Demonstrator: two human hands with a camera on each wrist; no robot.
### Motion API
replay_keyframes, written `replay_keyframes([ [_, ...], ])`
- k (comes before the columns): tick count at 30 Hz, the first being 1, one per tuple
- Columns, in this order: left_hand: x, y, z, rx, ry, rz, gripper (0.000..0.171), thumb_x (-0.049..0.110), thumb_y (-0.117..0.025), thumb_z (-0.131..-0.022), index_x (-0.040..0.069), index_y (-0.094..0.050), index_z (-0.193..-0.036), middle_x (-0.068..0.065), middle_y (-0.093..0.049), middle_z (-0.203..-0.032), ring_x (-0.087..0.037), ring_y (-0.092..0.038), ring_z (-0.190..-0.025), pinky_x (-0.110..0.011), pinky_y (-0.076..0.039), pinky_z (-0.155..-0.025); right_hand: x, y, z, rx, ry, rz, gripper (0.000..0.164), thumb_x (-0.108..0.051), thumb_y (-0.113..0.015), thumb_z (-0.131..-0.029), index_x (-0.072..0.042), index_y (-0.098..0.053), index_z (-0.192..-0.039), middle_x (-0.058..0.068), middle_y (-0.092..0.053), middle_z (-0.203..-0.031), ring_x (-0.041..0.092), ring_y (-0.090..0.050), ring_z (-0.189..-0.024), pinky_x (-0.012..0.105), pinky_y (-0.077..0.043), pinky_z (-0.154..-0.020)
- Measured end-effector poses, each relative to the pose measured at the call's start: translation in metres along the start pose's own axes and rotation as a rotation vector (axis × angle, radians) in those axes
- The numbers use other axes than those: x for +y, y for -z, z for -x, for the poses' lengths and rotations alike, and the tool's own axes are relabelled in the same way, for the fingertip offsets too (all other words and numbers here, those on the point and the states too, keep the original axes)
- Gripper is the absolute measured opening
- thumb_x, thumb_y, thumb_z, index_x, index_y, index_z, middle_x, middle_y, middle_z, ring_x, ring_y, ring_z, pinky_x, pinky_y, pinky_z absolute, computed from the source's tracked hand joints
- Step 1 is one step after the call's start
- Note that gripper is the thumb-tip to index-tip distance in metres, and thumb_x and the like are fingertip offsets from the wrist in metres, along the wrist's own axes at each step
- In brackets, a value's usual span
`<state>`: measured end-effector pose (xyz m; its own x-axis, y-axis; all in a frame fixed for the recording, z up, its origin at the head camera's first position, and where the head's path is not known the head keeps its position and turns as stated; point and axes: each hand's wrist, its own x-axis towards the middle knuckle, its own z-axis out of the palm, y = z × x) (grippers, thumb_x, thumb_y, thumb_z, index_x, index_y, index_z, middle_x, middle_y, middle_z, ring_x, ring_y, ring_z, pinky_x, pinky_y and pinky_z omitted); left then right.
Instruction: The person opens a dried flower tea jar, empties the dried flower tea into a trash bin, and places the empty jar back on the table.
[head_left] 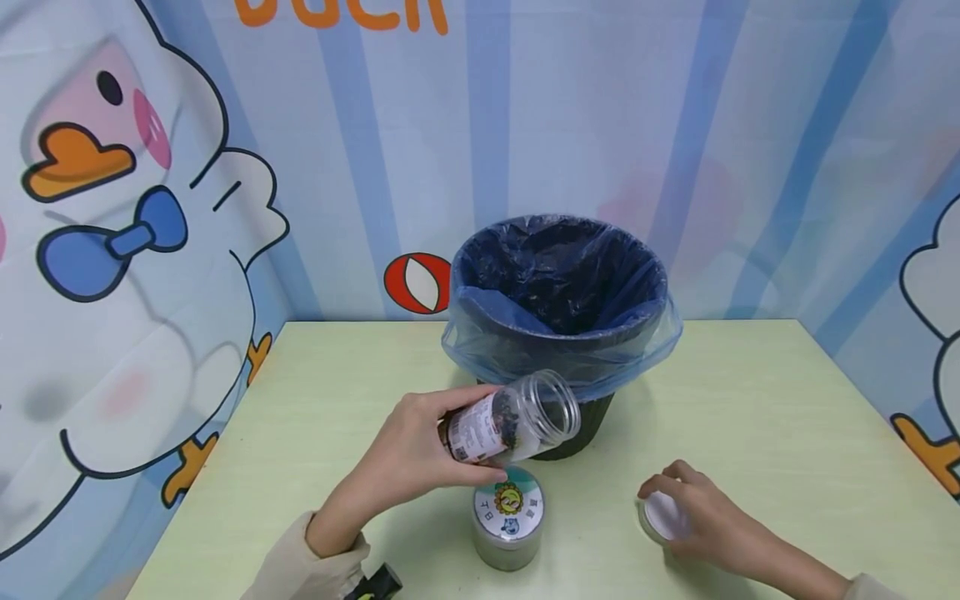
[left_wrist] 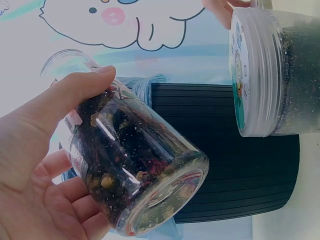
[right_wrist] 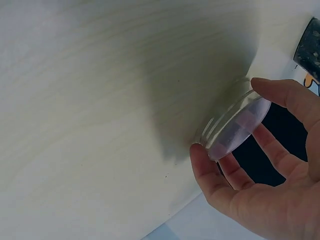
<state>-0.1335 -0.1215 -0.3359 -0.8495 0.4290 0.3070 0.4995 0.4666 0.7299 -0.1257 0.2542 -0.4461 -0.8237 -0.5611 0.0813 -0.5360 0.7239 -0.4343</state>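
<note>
My left hand (head_left: 420,446) grips a clear screw-top jar (head_left: 543,417), tilted on its side with its uncovered mouth towards the bin. In the left wrist view the jar (left_wrist: 145,155) shows a dark, dried mix with small yellowish and reddish bits. My right hand (head_left: 708,525) pinches a round clear lid (right_wrist: 240,122) by its rim, low over the table or touching it; which one cannot be told. A second, closed jar (head_left: 508,521), with a sunflower label on its lid, stands upright just below the left hand.
Behind the jars stands a dark bin (head_left: 573,433) lined with a blue plastic bag (head_left: 555,367). The pale table (head_left: 360,358) meets a cartoon-printed backdrop (head_left: 420,125) at the back. A dark object (head_left: 382,583) shows beside the left sleeve.
</note>
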Motion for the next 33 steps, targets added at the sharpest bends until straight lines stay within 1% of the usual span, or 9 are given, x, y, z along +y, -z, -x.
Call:
replay_keyframes([
  [5, 0.000, -0.001, 0.001, -0.003, 0.010, -0.004, 0.075, 0.027, -0.096, -0.064, 0.024, -0.065, -0.132, 0.008, -0.069, -0.112, -0.011, -0.061, -0.093, -0.031, -0.054, -0.075, 0.002, -0.001, 0.000, -0.010, 0.007, 0.008, 0.056, -0.005, -0.091, -0.059, -0.018, -0.067, -0.107, 0.005, -0.052, -0.106, 0.026, -0.052, -0.095, 0.038, -0.051, -0.072],
  [11, -0.001, -0.001, 0.000, -0.008, 0.019, -0.005, 0.075, 0.027, -0.096, -0.064, 0.024, -0.065, -0.132, 0.008, -0.068, -0.113, -0.010, -0.061, -0.093, -0.030, -0.054, -0.075, 0.003, -0.001, -0.002, -0.023, -0.021, 0.011, 0.054, -0.008, -0.092, -0.059, -0.019, -0.068, -0.106, 0.006, -0.053, -0.106, 0.027, -0.053, -0.094, 0.038, -0.051, -0.072],
  [16, -0.002, -0.001, 0.001, -0.009, 0.021, -0.008, 0.075, 0.027, -0.096, -0.064, 0.023, -0.065, -0.132, 0.008, -0.068, -0.113, -0.010, -0.062, -0.093, -0.030, -0.054, -0.075, 0.004, 0.001, -0.003, -0.043, -0.030, -0.004, 0.053, -0.010, -0.092, -0.062, -0.020, -0.068, -0.108, 0.006, -0.052, -0.107, 0.027, -0.052, -0.094, 0.037, -0.049, -0.072],
  [20, -0.003, -0.001, 0.001, -0.004, 0.019, -0.010, 0.075, 0.027, -0.096, -0.064, 0.022, -0.065, -0.132, 0.007, -0.069, -0.114, -0.010, -0.062, -0.093, -0.031, -0.055, -0.076, 0.005, 0.001, -0.004, -0.061, -0.039, -0.013, 0.054, -0.011, -0.092, -0.062, -0.020, -0.068, -0.109, 0.006, -0.051, -0.108, 0.028, -0.052, -0.095, 0.040, -0.050, -0.073],
  [23, -0.004, -0.001, 0.002, -0.003, 0.025, 0.001, 0.076, 0.027, -0.096, -0.064, 0.022, -0.065, -0.133, 0.007, -0.069, -0.114, -0.011, -0.062, -0.093, -0.032, -0.055, -0.076, 0.006, 0.002, -0.004, -0.066, -0.046, -0.017, 0.056, -0.016, -0.093, -0.063, -0.018, -0.067, -0.112, 0.007, -0.052, -0.108, 0.030, -0.052, -0.096, 0.042, -0.050, -0.073],
  [25, -0.004, 0.000, 0.003, -0.002, 0.031, 0.008, 0.076, 0.027, -0.096, -0.064, 0.022, -0.065, -0.133, 0.006, -0.069, -0.113, -0.011, -0.062, -0.093, -0.032, -0.055, -0.075, 0.005, 0.002, -0.003, -0.061, -0.055, -0.022, 0.058, -0.022, -0.093, -0.064, -0.018, -0.066, -0.116, 0.006, -0.052, -0.110, 0.029, -0.052, -0.098, 0.041, -0.051, -0.074],
  [27, -0.004, 0.001, 0.003, -0.003, 0.038, 0.013, 0.077, 0.027, -0.096, -0.064, 0.022, -0.065, -0.133, 0.006, -0.068, -0.113, -0.012, -0.062, -0.093, -0.031, -0.055, -0.076, 0.005, 0.005, -0.002, -0.053, -0.061, -0.035, 0.059, -0.029, -0.092, -0.068, -0.017, -0.064, -0.119, 0.005, -0.053, -0.111, 0.027, -0.052, -0.099, 0.040, -0.050, -0.075],
  [30, -0.004, 0.002, 0.004, -0.004, 0.045, 0.009, 0.077, 0.028, -0.096, -0.064, 0.021, -0.064, -0.134, 0.005, -0.068, -0.114, -0.012, -0.062, -0.094, -0.031, -0.055, -0.076, 0.007, 0.010, -0.002, -0.030, -0.049, -0.066, 0.055, -0.035, -0.087, -0.076, -0.015, -0.063, -0.121, 0.003, -0.054, -0.111, 0.025, -0.053, -0.099, 0.037, -0.050, -0.076],
  [33, -0.004, 0.004, 0.005, -0.003, 0.052, 0.005, 0.078, 0.028, -0.096, -0.064, 0.021, -0.064, -0.134, 0.005, -0.068, -0.116, -0.012, -0.062, -0.095, -0.030, -0.055, -0.077, 0.010, 0.020, -0.003, -0.026, -0.041, -0.153, 0.046, -0.031, -0.082, -0.083, -0.010, -0.063, -0.120, 0.005, -0.055, -0.110, 0.030, -0.055, -0.099, 0.039, -0.050, -0.073],
])
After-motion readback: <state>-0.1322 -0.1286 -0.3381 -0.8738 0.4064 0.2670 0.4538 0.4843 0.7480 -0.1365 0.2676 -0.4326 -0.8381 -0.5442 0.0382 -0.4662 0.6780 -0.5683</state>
